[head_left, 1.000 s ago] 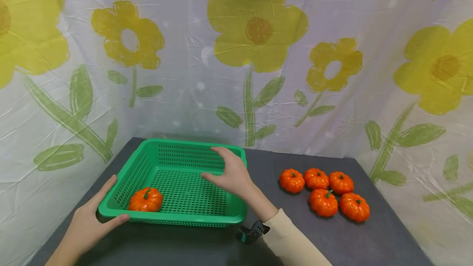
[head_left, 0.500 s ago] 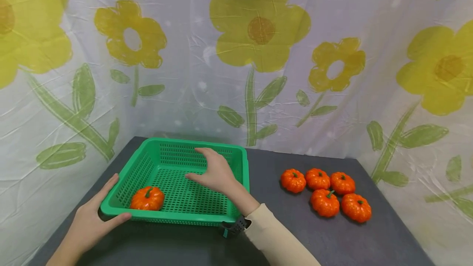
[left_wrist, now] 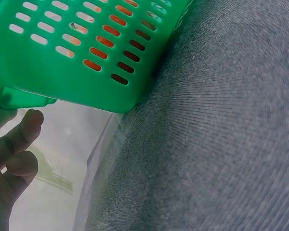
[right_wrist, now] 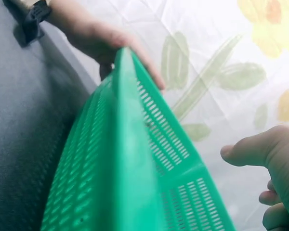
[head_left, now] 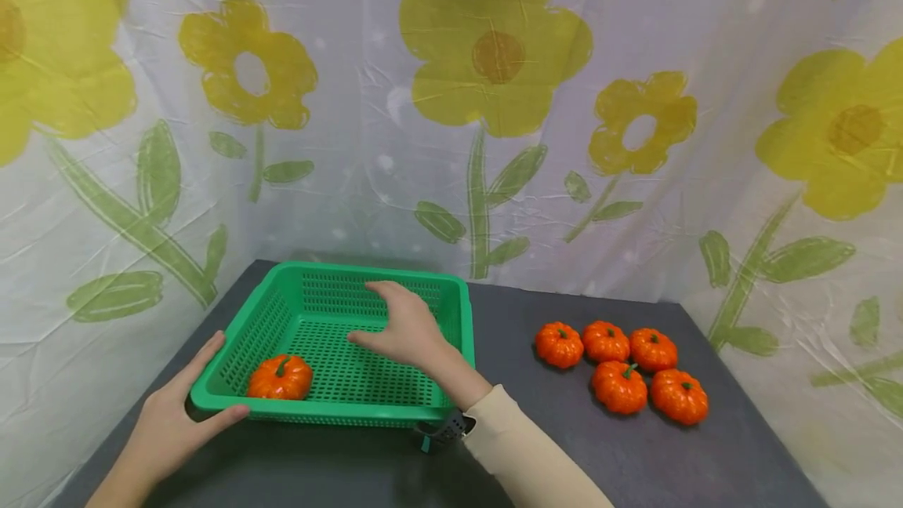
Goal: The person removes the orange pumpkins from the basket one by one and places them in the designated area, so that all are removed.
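Observation:
A green plastic basket (head_left: 331, 411) with slotted walls stands on the table, with one small orange pumpkin (head_left: 280, 378) in its near left corner. My left hand (head_left: 165, 426) holds that corner, thumb along the front rim and fingers along the left side. In the left wrist view, fingers of the left hand (left_wrist: 14, 149) show curled beneath the basket's rim (left_wrist: 19, 96). Over the basket's middle hovers my right hand (head_left: 404, 328), thumb and fingers spread apart, nothing between them. The right wrist view has this right hand (right_wrist: 274, 168) above the basket (right_wrist: 125, 144).
Several more orange pumpkins (head_left: 618, 387) sit in a cluster on the dark table (head_left: 536, 429), right of the basket. A flower-printed curtain (head_left: 353, 139) hangs behind and at both sides. A black strap (head_left: 447, 427) is on my right wrist, by the basket's front right corner.
My right hand has moved left, further over the basket, still spread. The left hand stays at the basket's corner, and the pumpkins have not moved.

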A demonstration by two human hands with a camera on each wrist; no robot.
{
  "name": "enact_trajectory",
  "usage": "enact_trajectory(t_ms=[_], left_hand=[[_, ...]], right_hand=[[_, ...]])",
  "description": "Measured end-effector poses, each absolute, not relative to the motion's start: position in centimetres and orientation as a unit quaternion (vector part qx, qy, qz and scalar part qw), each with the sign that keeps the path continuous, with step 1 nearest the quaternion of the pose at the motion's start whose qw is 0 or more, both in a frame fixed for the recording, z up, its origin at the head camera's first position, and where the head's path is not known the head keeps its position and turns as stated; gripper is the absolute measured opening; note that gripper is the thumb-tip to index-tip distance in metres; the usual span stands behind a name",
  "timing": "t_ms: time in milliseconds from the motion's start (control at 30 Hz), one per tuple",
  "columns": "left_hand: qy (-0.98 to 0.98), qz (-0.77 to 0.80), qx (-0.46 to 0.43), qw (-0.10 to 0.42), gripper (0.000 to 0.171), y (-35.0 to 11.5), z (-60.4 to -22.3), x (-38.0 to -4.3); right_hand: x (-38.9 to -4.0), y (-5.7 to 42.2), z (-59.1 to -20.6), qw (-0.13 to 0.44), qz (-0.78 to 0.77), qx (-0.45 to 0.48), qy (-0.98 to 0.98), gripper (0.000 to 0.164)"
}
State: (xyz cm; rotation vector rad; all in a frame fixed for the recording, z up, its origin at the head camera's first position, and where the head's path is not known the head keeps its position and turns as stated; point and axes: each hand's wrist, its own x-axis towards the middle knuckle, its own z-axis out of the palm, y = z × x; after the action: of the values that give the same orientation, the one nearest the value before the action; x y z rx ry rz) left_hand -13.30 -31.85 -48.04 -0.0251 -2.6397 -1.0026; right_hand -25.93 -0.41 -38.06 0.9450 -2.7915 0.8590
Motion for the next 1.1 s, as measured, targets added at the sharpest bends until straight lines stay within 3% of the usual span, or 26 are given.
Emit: enact_trajectory(t_ms=[467,1100], left_hand=[[-0.920,-0.353,-0.011,0.168,0.108,-31.8,-48.2,-13.3],[-0.913,-0.358,-0.018,0.193,0.107,-31.7,-48.3,-13.1]], right_hand=[[-28.1,-2.0,-35.3,0.044,0.268,0.318,-0.908,0.075],[-31.4,-5.4,-40.0,-0.008,0.275,0.300,-0.914,0.072]])
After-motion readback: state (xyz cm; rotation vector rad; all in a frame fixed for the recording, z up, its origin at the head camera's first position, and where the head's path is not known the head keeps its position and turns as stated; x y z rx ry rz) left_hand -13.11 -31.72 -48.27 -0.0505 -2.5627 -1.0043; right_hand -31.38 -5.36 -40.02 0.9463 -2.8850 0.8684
